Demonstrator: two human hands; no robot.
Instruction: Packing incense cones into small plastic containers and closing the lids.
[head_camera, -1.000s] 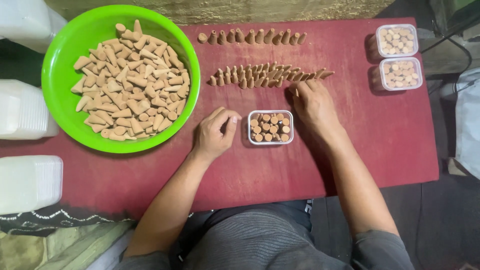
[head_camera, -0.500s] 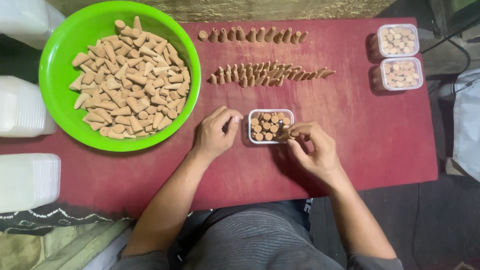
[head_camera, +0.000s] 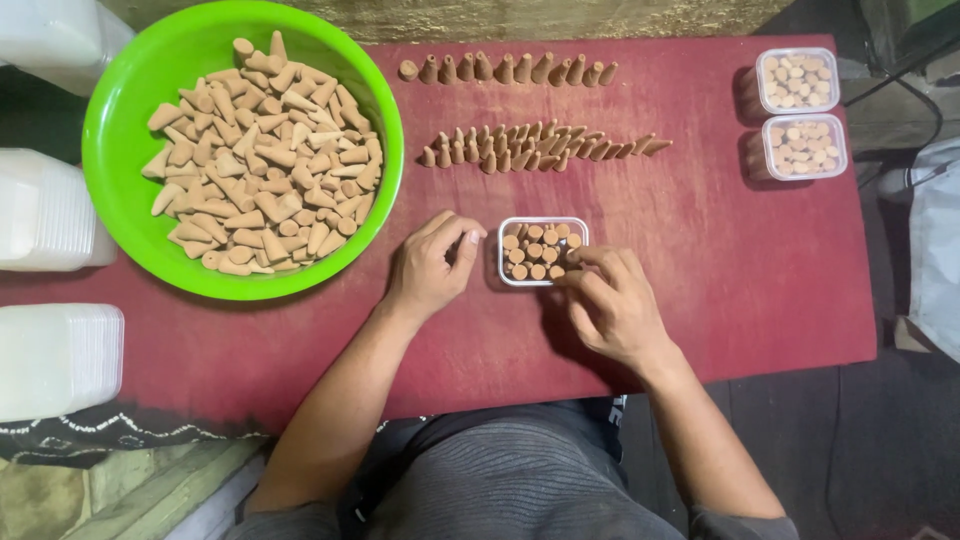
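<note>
A small clear plastic box packed with upright tan cones sits on the red table in front of me. My left hand rests flat just left of the box, fingertips touching its side. My right hand is at the box's right edge, fingers pinched on a cone at the corner. Two rows of loose cones lie beyond the box. A big green bowl heaped with cones stands at the left.
Two filled clear boxes stand at the far right of the table. Stacks of white lids or containers sit off the table's left edge. A dark cable runs past the right corner.
My right hand came down from the lower cone row to the box's right side and now presses a cone into it. The left hand has stayed put.
</note>
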